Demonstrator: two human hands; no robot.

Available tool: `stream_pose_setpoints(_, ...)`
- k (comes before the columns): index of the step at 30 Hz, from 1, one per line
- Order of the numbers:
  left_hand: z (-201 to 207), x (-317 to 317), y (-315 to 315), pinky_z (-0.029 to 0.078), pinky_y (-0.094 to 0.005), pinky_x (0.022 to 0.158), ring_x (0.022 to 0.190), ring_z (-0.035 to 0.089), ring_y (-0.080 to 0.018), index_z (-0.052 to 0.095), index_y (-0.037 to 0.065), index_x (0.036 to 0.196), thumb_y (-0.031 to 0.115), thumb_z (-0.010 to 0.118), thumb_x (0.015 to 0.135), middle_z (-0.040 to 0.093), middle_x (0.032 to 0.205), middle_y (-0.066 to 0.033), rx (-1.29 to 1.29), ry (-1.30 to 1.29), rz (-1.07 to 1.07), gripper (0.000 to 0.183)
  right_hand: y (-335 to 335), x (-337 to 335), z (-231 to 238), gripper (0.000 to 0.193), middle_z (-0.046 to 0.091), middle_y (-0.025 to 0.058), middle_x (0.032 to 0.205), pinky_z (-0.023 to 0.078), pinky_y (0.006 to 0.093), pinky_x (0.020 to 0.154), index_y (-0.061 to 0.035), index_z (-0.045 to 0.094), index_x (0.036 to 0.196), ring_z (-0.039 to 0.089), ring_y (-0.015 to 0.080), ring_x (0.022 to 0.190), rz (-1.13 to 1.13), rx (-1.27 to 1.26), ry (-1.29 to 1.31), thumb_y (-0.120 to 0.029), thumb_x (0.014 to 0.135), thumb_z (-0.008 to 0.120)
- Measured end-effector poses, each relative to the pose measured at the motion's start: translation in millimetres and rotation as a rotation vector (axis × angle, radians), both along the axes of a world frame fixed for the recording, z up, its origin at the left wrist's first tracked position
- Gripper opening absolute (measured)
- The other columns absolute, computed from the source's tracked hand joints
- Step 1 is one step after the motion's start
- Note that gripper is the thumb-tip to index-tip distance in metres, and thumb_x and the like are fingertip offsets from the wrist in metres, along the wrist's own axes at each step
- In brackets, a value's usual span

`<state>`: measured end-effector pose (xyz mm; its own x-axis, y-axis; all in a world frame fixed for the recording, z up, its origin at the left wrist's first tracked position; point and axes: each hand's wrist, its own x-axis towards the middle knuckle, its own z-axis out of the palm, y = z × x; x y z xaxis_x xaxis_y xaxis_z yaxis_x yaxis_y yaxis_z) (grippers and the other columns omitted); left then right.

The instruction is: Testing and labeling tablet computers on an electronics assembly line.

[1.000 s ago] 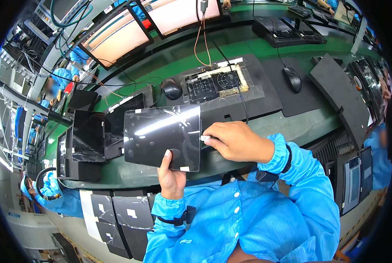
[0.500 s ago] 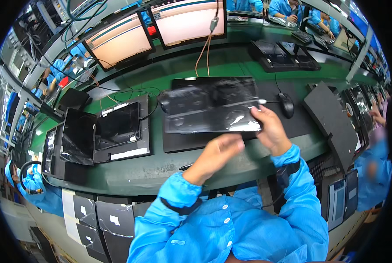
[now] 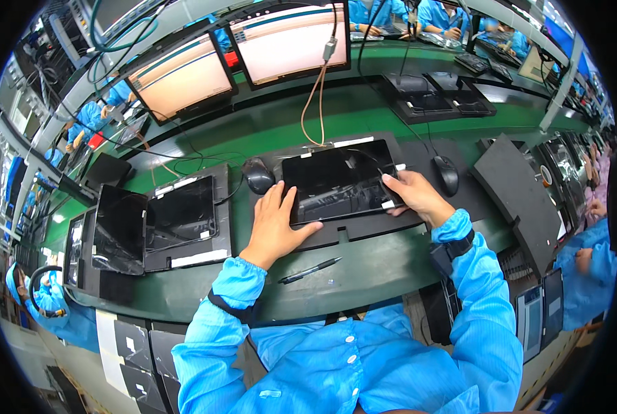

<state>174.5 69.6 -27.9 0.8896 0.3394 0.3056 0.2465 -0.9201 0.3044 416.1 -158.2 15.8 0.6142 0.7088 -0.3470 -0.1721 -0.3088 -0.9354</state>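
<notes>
A black tablet (image 3: 343, 181) with a glossy screen and small white tabs lies on a dark foam pad (image 3: 322, 238) in front of me. My right hand (image 3: 420, 198) grips its right edge, thumb on top and fingers partly hidden beneath. Close to that thumb, a small white piece (image 3: 400, 167) sits at the tablet's edge. My left hand (image 3: 274, 224) is open, fingers spread, on the pad by the tablet's left edge; whether the fingertips touch the tablet I cannot tell. Just beyond those fingers is a black mouse (image 3: 259, 175).
A pen (image 3: 310, 270) lies on the green bench nearer me. Another mouse (image 3: 445, 174) is at right, beside a tilted dark board (image 3: 519, 186). More tablets (image 3: 181, 212) rest on a pad at left. Two monitors (image 3: 291, 41) stand behind, with a looped cable (image 3: 313, 103) hanging down.
The tablet has come down from a raised, blurred position to the pad. My left hand has moved left and spread its fingers. The left mouse and the pen now show fully.
</notes>
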Motion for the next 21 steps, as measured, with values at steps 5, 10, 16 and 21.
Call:
stream_pose_setpoints(5, -8, 7, -1, 0.030, -0.0517, 0.120, 0.145, 0.038, -0.0439, 0.055, -0.003, 0.143, 0.049, 0.084, 0.081, 0.042, 0.155, -0.0284, 0.034, -0.068, 0.003, 0.086, -29, 0, -9, 0.074, 0.063, 0.0139, 0.099, 0.050, 0.0349, 0.075, 0.0074, 0.063, 0.128, 0.066, 0.0259, 0.088, 0.150, -0.250, -1.003, -0.048, 0.084, 0.082)
stream_pose_setpoints(10, -4, 2, 0, 0.030, -0.0526, 0.120, 0.145, 0.036, -0.0456, 0.056, -0.004, 0.143, 0.048, 0.084, 0.082, 0.041, 0.155, -0.0291, -0.013, -0.043, 0.006, 0.085, -31, -14, -18, 0.071, 0.062, 0.0164, 0.112, 0.055, 0.0437, 0.087, 0.0053, 0.061, 0.133, 0.067, 0.0353, 0.101, 0.184, -0.234, -1.216, -0.039, 0.083, 0.084)
stream_pose_setpoints(16, -9, -1, 1, 0.035, -0.0521, 0.119, 0.144, 0.038, -0.0462, 0.057, -0.004, 0.142, 0.043, 0.086, 0.082, 0.041, 0.156, -0.0287, -0.013, -0.077, -0.033, 0.081, -43, -18, -27, 0.058, 0.063, 0.0154, 0.109, 0.055, 0.0425, 0.085, 0.0019, 0.067, 0.127, 0.066, 0.0359, 0.099, 0.160, -0.141, -1.287, -0.036, 0.086, 0.082)
stream_pose_setpoints(21, -11, 8, 2, 0.040, -0.0487, 0.115, 0.138, 0.046, -0.0451, 0.059, -0.004, 0.139, 0.040, 0.088, 0.080, 0.046, 0.152, -0.0278, 0.045, -0.096, -0.053, 0.079, -50, -19, -36, 0.048, 0.065, 0.0145, 0.111, 0.055, 0.0428, 0.086, -0.0023, 0.070, 0.124, 0.066, 0.0353, 0.102, 0.091, -0.110, -1.312, -0.035, 0.089, 0.078)
